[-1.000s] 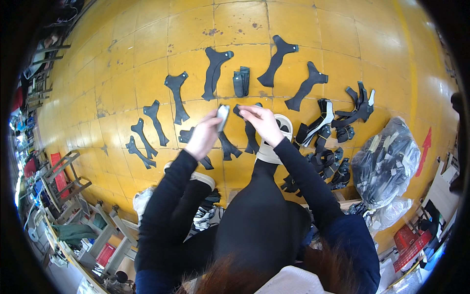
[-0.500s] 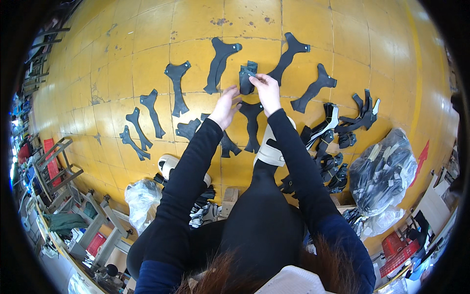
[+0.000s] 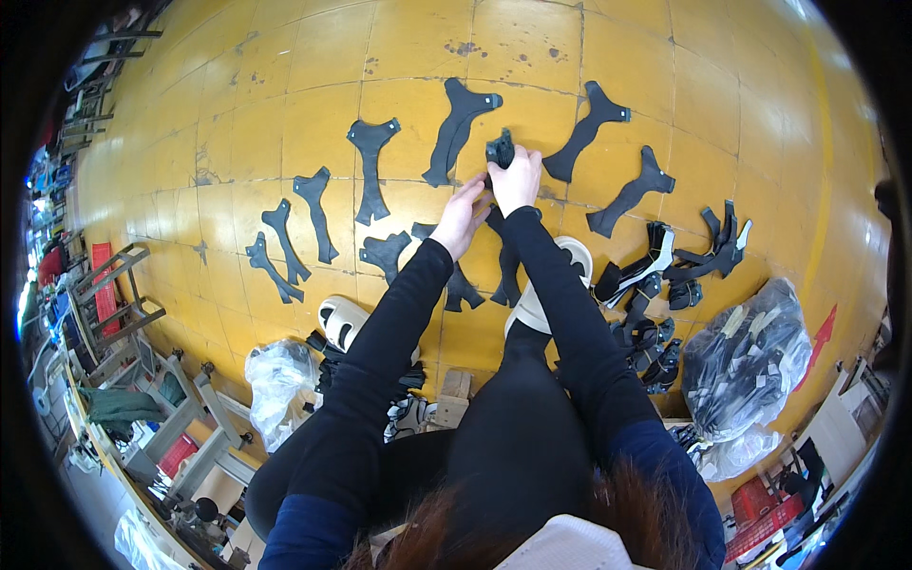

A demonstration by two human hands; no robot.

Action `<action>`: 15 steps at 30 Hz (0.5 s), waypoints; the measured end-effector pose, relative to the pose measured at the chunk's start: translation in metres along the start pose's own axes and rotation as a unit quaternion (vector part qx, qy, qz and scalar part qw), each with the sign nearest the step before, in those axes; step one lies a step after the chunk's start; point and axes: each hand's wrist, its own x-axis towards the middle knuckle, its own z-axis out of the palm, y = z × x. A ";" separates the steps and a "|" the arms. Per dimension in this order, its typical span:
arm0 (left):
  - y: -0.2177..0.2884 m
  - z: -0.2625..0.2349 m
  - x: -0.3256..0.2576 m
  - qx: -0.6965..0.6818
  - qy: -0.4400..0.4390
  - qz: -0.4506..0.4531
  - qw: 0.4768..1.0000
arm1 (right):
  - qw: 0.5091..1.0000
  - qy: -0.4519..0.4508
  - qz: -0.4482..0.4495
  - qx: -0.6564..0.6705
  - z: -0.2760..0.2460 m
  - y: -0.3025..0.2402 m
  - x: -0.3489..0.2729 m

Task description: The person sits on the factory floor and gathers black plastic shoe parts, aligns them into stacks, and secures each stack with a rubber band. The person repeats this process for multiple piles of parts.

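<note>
My right hand (image 3: 518, 180) is closed on a small dark bundle (image 3: 500, 147) of folded flat pieces, held over the floor; its lower part is hidden by the fingers. My left hand (image 3: 463, 220) is just beside it, fingers stretched toward the bundle's lower end; whether they touch it I cannot tell. Flat black Y-shaped pieces lie in an arc around my hands, among them one beyond the left hand (image 3: 459, 128) and one beyond the right hand (image 3: 584, 131). Another black piece (image 3: 508, 261) lies partly under my right forearm, and a shorter one (image 3: 385, 253) left of my left forearm.
Several tied dark bundles (image 3: 651, 342) lie on the yellow tiled floor (image 3: 256, 142) at my right. Behind them is a large clear bag (image 3: 746, 347) of dark pieces. A crumpled plastic bag (image 3: 280, 389) and wooden frames (image 3: 119, 309) are at the left. My light shoes (image 3: 342, 321) are close by.
My right hand has shifted its hold and now covers more of the bundle. The left hand's fingers are less spread and still beside it. The whole view has shifted slightly.
</note>
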 end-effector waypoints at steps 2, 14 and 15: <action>0.000 -0.003 -0.005 0.008 0.002 -0.003 1.000 | 0.996 -0.047 -0.067 -0.024 -0.005 -0.006 -0.002; -0.021 -0.027 -0.050 -0.080 0.071 -0.009 0.994 | 0.988 -0.016 -0.129 -0.080 -0.004 0.000 -0.023; -0.024 -0.028 -0.052 -0.087 0.078 -0.010 0.993 | 0.988 -0.008 -0.125 -0.092 -0.004 -0.003 -0.025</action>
